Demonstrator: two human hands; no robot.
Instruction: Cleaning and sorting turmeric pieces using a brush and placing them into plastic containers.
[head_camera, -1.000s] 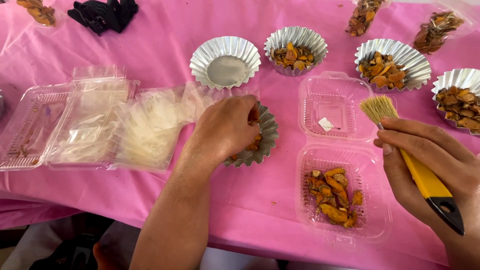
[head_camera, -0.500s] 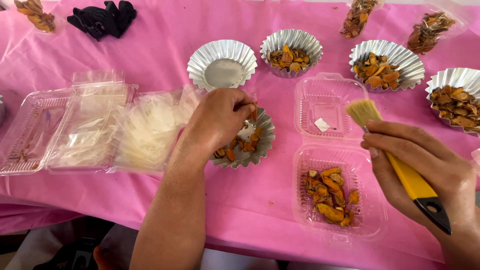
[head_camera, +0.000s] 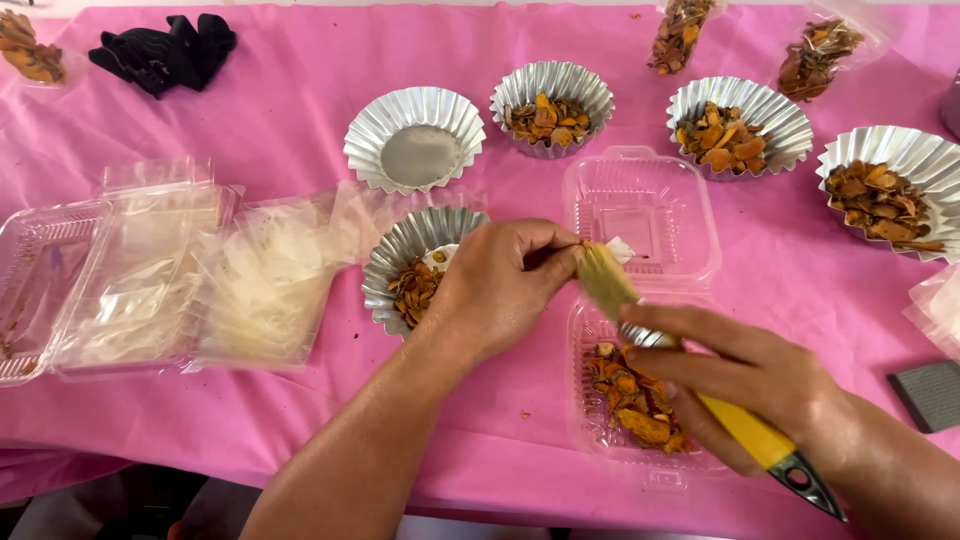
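A: What is concealed or cut off?

B: The left hand (head_camera: 500, 285) covers the right part of the fluted foil cup of orange-brown dried pieces (head_camera: 412, 268). The small white scrap (head_camera: 620, 250) it pinches shows only partly, behind the bristles. The dark handle end of the yellow-handled flat brush (head_camera: 700, 395) runs to the lower edge; both forearms leave the frame.

A: What surrounds the hands?

B: A pink tablecloth (head_camera: 280, 90) carries an empty fluted foil cup (head_camera: 414, 138), three further filled foil cups (head_camera: 552, 108) in a row, a stack of clear plastic clamshell boxes (head_camera: 110, 270) at left, black gloves (head_camera: 165, 50) at the far left and a grey pad (head_camera: 930, 392) at the right edge. An open clear clamshell box (head_camera: 640, 200) lies under the brush, its lower half holding dried pieces.

A: How do the scrap and fingers relate?

B: Left thumb and fingertips are closed on the white scrap, held above the open box's lid, just right of the covered cup. The right hand (head_camera: 760, 385) is wrapped fully round the brush handle, bristles touching the scrap beside the left fingertips.
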